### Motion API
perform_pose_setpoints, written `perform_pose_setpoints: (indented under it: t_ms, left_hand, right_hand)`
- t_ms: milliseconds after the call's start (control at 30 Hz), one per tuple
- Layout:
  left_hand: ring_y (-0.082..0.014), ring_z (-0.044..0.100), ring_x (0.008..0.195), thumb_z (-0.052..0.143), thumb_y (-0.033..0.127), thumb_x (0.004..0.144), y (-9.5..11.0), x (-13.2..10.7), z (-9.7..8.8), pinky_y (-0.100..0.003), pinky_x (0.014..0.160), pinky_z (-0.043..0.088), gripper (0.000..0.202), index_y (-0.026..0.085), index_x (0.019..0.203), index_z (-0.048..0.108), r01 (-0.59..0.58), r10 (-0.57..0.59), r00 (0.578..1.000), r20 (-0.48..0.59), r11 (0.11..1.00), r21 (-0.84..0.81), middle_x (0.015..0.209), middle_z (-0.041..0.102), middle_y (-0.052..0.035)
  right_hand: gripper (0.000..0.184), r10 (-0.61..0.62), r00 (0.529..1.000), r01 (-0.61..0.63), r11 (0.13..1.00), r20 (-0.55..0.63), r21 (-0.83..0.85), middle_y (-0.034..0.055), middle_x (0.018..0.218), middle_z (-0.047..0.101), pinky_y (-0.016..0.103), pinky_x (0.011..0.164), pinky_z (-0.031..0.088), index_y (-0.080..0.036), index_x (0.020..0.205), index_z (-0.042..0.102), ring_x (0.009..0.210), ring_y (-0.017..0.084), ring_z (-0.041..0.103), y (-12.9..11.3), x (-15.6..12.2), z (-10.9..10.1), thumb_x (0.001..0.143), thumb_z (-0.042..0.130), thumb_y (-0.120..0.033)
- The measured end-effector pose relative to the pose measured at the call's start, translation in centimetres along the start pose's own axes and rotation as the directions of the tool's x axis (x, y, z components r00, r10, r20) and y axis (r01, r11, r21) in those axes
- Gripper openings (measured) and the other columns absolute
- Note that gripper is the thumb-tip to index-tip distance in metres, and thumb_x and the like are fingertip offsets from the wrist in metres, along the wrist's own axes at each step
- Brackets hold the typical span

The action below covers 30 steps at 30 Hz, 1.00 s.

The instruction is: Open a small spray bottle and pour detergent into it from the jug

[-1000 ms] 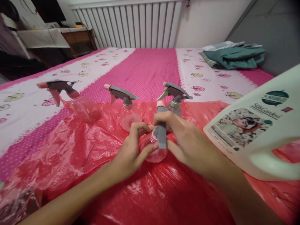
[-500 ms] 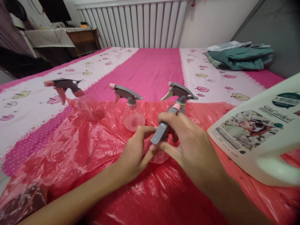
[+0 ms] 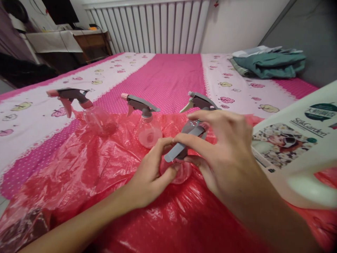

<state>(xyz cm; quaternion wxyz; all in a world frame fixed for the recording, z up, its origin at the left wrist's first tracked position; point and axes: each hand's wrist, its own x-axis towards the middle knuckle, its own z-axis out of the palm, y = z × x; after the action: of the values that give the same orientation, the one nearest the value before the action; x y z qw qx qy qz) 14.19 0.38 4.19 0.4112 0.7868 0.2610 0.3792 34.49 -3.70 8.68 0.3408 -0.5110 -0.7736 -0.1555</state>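
A small clear pink spray bottle [image 3: 177, 172] stands on the red plastic sheet [image 3: 86, 168] in front of me. My left hand [image 3: 154, 168] grips its round body, fingers wrapped round it. My right hand [image 3: 223, 151] pinches the grey trigger head [image 3: 181, 146] on top, which points up and to the right. Three more spray bottles stand behind: one on the left [image 3: 86, 109], one in the middle [image 3: 147, 123], and one [image 3: 197, 102] partly hidden behind my right hand.
A large white detergent jug [image 3: 297, 147] lies close at the right. The sheet covers a bed with a pink and white bedspread [image 3: 163, 73]. Folded green clothes [image 3: 268, 63] lie at the far right. A white radiator [image 3: 150, 26] lines the back wall.
My right hand has turned the grey trigger head from pointing straight away to slanting right, and its fingers have shifted round the top. My left hand keeps hold of the bottle.
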Motion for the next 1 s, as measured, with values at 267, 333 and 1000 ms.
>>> perform_pose_setpoints:
  t_ms: [267, 333, 1000]
  left_hand:
    - [-0.0282, 0.071, 0.119, 0.064, 0.051, 0.113, -2.1, 0.1, -0.3, -0.043, 0.105, 0.055, 0.033, 0.03, 0.138, 0.066, 0.012, -0.012, 1.0, -0.006, 1.0, -0.009, 0.132, 0.077, -0.0063]
    - [-0.0299, 0.071, 0.126, 0.06, 0.054, 0.114, -2.2, 0.4, -0.7, -0.046, 0.112, 0.055, 0.035, 0.03, 0.138, 0.07, 0.048, -0.047, 0.998, 0.038, 0.998, -0.036, 0.137, 0.078, -0.0067]
    - [-0.0294, 0.069, 0.138, 0.062, 0.045, 0.116, -0.9, 0.9, -0.9, -0.049, 0.12, 0.056, 0.035, 0.034, 0.149, 0.061, 0.073, -0.051, 0.992, 0.113, 0.979, -0.193, 0.148, 0.071, -0.0086]
  right_hand:
    - [0.027, -0.055, 0.996, 0.049, 0.995, 0.067, 0.09, -0.0038, 0.115, 0.071, 0.036, 0.097, 0.04, -0.024, 0.128, 0.072, 0.104, 0.02, 0.053, -0.1, 0.3, -0.7, 0.102, 0.068, -0.021]
    - [0.027, -0.047, 0.996, 0.042, 0.997, 0.072, 0.062, -0.0021, 0.106, 0.069, 0.035, 0.087, 0.04, -0.022, 0.127, 0.072, 0.094, 0.019, 0.053, -0.2, 0.2, -0.6, 0.1, 0.072, -0.023]
    - [0.036, -0.017, 0.998, 0.014, 0.999, 0.056, 0.051, 0.0046, 0.132, 0.076, 0.035, 0.078, 0.061, -0.013, 0.14, 0.066, 0.102, 0.02, 0.076, -1.6, 0.1, -2.1, 0.106, 0.058, -0.021]
